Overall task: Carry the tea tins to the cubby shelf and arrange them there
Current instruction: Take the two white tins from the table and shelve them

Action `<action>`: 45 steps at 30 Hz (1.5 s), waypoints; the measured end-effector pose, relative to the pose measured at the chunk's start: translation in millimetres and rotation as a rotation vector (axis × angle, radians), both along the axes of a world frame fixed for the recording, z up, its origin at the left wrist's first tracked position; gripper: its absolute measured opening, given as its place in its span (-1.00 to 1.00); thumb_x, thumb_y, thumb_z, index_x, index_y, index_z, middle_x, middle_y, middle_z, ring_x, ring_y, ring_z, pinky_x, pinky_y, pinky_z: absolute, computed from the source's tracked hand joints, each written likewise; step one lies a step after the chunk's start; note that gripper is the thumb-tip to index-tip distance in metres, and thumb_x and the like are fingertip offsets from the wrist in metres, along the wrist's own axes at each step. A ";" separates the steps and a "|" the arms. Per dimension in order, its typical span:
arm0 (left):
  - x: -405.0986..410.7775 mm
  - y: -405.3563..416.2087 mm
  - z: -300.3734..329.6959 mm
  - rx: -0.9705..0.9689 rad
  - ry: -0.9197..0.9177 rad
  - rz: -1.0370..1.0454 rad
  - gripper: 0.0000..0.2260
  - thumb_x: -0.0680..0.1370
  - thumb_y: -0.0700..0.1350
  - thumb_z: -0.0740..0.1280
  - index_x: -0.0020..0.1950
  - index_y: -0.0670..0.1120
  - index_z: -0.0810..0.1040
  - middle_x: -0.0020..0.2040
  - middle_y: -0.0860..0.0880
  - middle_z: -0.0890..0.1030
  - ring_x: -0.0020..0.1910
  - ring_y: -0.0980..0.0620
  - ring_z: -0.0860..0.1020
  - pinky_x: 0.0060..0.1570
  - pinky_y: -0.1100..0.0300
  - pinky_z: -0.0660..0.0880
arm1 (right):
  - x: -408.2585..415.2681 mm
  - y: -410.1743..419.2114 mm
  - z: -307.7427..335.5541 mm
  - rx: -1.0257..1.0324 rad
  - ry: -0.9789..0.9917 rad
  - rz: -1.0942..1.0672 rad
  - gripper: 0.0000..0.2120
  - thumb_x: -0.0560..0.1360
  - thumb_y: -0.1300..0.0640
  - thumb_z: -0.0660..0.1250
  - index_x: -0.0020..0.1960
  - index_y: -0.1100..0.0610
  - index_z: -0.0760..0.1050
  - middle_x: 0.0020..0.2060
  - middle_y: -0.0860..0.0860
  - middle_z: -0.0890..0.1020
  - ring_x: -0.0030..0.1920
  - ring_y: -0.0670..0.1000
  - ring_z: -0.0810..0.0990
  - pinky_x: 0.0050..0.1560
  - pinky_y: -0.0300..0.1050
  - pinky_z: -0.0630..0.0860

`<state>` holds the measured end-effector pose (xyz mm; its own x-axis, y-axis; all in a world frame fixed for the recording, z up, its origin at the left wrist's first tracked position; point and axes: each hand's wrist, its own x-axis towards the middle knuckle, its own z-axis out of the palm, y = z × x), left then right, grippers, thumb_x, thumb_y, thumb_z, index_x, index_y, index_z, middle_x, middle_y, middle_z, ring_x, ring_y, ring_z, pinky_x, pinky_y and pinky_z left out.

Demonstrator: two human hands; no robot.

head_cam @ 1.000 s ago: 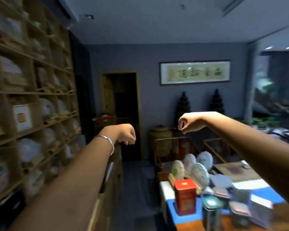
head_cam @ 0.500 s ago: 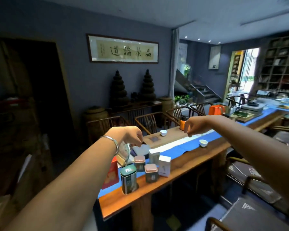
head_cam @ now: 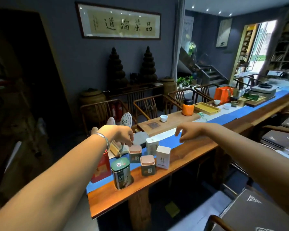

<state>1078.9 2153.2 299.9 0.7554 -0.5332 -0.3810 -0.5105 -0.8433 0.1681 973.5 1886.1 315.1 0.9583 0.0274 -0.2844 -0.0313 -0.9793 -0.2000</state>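
Observation:
Several tea tins stand at the near end of the long wooden table: a green-lidded tin, two grey-green tins with pink lids, two white boxes and a red tin partly behind my left forearm. My left hand hovers just above the farther pink-lidded tin, fingers drooping, holding nothing. My right hand hangs over the blue runner beyond the white boxes, fingers loosely spread and empty. The cubby shelf is out of view.
Wrapped tea cakes stand behind the tins. Farther along the table are a wooden tea tray with a white cup, an orange flask and tea ware. Wooden chairs line the far side; cushioned seats sit near right.
The view has swung from the shelf wall on the left round to the table and come closer. Both hands have lowered toward the tins and their fingers have loosened from fists.

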 end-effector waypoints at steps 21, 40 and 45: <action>214.6 -48.6 -172.9 -0.161 0.190 0.180 -0.65 0.47 -0.13 0.39 0.25 -0.06 0.47 0.14 -0.09 0.58 -0.07 0.01 0.55 -0.09 0.14 0.53 | 232.2 -43.6 -198.2 -0.010 0.180 0.128 -0.45 0.44 -0.05 0.36 0.36 0.07 0.31 0.23 0.12 0.48 0.22 0.10 0.49 0.04 -0.12 0.41; 287.8 -177.1 -296.3 -0.149 0.047 0.163 -0.26 0.37 0.05 0.50 0.43 -0.10 0.22 0.32 -0.17 0.44 0.28 -0.16 0.40 0.19 0.00 0.42 | 256.3 -93.2 -307.7 0.108 0.065 0.144 -0.41 0.38 -0.20 0.30 0.24 0.11 0.22 0.15 0.07 0.35 0.16 0.12 0.42 -0.03 0.01 0.46; 295.5 -178.1 -303.7 -0.277 0.095 0.204 -0.47 0.36 0.02 0.52 0.20 -0.12 0.38 0.20 -0.16 0.53 0.17 -0.16 0.47 0.08 0.02 0.44 | 261.5 -98.9 -308.6 0.178 0.074 0.078 -0.38 0.27 -0.38 0.20 0.11 0.04 0.22 0.04 0.01 0.34 0.06 0.10 0.43 -0.14 -0.03 0.38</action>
